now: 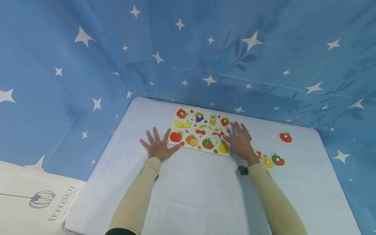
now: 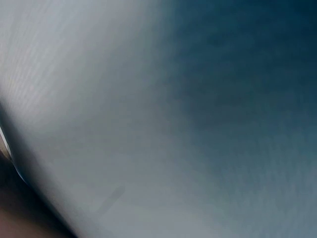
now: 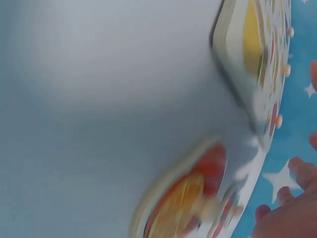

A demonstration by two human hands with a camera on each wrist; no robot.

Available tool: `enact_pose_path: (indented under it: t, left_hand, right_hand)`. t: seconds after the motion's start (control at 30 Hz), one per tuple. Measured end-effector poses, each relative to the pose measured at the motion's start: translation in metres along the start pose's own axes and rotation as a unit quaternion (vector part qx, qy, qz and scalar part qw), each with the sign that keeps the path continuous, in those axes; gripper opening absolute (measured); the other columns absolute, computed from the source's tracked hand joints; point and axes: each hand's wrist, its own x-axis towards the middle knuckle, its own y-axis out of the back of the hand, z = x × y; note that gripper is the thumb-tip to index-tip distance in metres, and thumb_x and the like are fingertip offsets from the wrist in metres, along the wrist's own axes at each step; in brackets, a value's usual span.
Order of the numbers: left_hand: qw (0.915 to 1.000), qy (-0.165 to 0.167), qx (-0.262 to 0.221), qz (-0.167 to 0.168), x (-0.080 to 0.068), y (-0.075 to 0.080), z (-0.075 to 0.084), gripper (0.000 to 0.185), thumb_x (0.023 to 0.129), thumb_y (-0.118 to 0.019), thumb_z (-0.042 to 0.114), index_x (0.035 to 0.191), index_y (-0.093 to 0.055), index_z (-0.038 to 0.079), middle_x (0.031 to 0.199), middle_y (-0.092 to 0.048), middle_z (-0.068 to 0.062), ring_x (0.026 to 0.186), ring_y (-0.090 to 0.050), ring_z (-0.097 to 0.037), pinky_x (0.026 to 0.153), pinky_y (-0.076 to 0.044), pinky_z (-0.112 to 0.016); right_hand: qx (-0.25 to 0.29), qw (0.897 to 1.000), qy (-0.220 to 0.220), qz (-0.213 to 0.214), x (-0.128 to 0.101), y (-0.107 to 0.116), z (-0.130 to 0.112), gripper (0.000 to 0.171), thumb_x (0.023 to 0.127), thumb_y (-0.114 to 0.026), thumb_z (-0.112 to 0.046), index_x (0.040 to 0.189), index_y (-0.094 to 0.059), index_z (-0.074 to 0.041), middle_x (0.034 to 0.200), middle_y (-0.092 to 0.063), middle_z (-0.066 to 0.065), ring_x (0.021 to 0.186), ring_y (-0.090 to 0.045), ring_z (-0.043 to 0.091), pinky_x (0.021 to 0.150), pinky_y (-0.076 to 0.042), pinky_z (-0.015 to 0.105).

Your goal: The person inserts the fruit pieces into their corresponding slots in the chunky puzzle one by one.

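Note:
A cream fruit puzzle board lies toward the back of the white table. My left hand is at its left side, palm down with fingers spread, the thumb right at the board's near left corner. At the board's right edge is my right hand, fingers extended and holding nothing. Its thumb overlaps the board beside the pear picture. Under the right hand and wrist, an orange piece with a knob is mostly hidden in the head view. The left wrist view shows only blurred table and blue cloth.
Right of my right wrist lie a cherry piece, a pear piece and a watermelon piece. Farther right is an apple piece. A blue star-patterned curtain hangs around the table's far side.

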Motion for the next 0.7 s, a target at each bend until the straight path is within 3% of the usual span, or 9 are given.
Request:
enact_pose_path:
  t: [0.17, 0.47, 0.7]
  left_hand:
    - [1.0000, -0.001, -0.001, 0.001, 0.000, -0.001, 0.000, 0.105, 0.087, -0.049, 0.089, 0.173, -0.019, 0.037, 0.175, 0.012, -0.029, 0.155, 0.014, -0.061, 0.108, 0.010, -0.088]
    - [1.0000, 0.000, -0.007, -0.001, 0.002, -0.003, -0.001, 0.107, 0.086, -0.051, 0.090, 0.173, -0.018, 0.037, 0.175, 0.015, -0.028, 0.155, 0.016, -0.060, 0.108, 0.011, -0.088]
    - [1.0000, 0.003, -0.002, -0.004, 0.002, -0.004, -0.002, 0.107, 0.086, -0.050, 0.090, 0.173, -0.017, 0.038, 0.175, 0.015, -0.027, 0.155, 0.016, -0.060, 0.108, 0.010, -0.088]
  right_hand:
    - [-0.008, 1.000, -0.001, 0.008, -0.002, 0.013, 0.019, 0.078, 0.102, -0.074, -0.033, 0.165, -0.038, -0.003, 0.174, -0.021, 0.024, 0.162, 0.000, 0.045, 0.122, -0.002, 0.074]
    - [-0.021, 0.999, -0.033, -0.015, -0.006, 0.027, 0.051, 0.072, 0.105, -0.071, -0.034, 0.164, -0.041, -0.005, 0.174, -0.020, 0.024, 0.161, 0.002, 0.048, 0.121, 0.002, 0.075]
    - [-0.052, 0.998, -0.031, -0.019, -0.005, 0.034, 0.068, 0.061, 0.106, -0.068, -0.032, 0.157, -0.049, -0.003, 0.170, -0.028, 0.028, 0.158, -0.006, 0.056, 0.116, -0.005, 0.082]
